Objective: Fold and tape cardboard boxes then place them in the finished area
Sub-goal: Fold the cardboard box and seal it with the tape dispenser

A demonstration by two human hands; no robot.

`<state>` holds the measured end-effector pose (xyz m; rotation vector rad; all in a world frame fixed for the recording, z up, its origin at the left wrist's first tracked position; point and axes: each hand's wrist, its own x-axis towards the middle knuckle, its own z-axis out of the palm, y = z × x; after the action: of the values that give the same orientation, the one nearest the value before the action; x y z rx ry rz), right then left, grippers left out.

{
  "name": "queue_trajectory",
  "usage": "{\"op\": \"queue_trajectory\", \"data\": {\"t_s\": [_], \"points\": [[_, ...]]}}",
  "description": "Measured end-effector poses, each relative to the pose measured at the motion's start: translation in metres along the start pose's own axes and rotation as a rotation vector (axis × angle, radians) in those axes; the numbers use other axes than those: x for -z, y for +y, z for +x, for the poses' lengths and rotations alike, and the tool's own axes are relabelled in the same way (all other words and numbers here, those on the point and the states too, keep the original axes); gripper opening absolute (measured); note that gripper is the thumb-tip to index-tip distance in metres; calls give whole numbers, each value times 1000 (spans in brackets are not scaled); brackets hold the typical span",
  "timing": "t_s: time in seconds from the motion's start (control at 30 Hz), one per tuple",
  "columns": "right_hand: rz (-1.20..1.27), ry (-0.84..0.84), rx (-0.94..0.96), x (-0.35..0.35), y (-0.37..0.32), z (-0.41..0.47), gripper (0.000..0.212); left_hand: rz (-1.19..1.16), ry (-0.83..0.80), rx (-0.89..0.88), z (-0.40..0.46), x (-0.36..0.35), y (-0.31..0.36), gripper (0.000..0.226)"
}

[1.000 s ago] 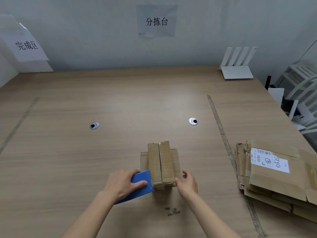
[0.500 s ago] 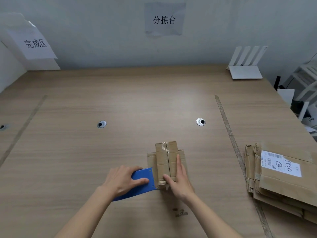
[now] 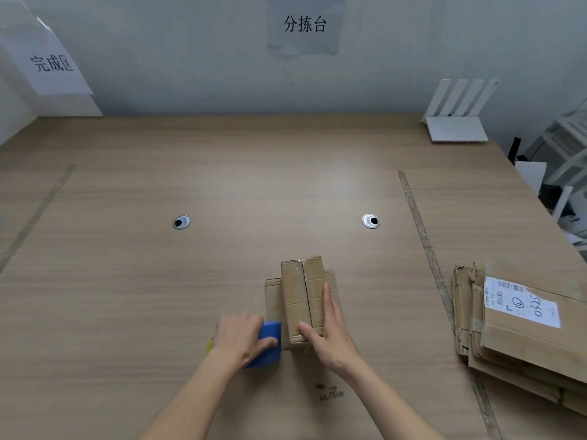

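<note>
A small brown cardboard box (image 3: 298,293) stands on the wooden table near its front middle, two top flaps folded shut with a seam down the centre and side flaps sticking out left and right. My right hand (image 3: 327,331) lies flat on the right top flap, thumb pressing the near edge. My left hand (image 3: 241,338) grips a blue tape dispenser (image 3: 268,342) held against the box's near left corner. A sign for the finished area (image 3: 52,63) hangs on the wall at the far left.
A stack of flattened cardboard boxes (image 3: 521,338) with a white shipping label lies at the right edge. A tape line (image 3: 422,236) and another at the left (image 3: 35,217) mark zones. Two cable grommets (image 3: 370,221) sit mid-table. A white router (image 3: 455,122) stands far right.
My right hand has moved from the box's near right corner onto the top flap and lies flat there. The tape dispenser has tilted up and closed in on the box's near left corner.
</note>
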<state>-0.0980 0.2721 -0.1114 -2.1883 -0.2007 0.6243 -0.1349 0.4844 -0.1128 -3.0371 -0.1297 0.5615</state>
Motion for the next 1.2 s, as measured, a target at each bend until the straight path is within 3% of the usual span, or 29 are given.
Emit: {"op": "queue_trajectory", "data": {"t_s": [0.17, 0.27, 0.33, 0.5, 0.63, 0.77, 0.83, 0.93, 1.03, 1.2], "points": [[-63, -22, -37, 3, 0, 0, 102, -99, 139, 97, -11, -14, -30, 56], [-271, 69, -83, -2, -12, 2, 122, -119, 179, 97, -18, -14, -47, 56], [-370, 141, -106, -12, -23, 3, 132, -113, 166, 111, -23, -17, -49, 59], [-467, 259, -181, -37, -38, -2, 132, -78, 101, 175, -36, -38, -42, 67], [-339, 152, -162, -23, -33, 0, 144, -71, 52, 182, -37, -40, -46, 78], [-164, -76, 38, 23, -8, 3, 136, -144, 108, 190, -35, -23, -42, 97], [-313, -115, 127, 36, 5, 3, 133, -230, 248, 121, -34, -11, -32, 92], [-558, -18, 183, 30, 13, 1, 122, -300, 419, -76, -29, 3, -11, 77], [-694, 77, 217, 16, 18, 0, 116, -302, 344, -198, -17, 15, 8, 73], [-580, 26, 229, 27, 23, 2, 121, -309, 201, -271, 5, 26, 15, 83]]}}
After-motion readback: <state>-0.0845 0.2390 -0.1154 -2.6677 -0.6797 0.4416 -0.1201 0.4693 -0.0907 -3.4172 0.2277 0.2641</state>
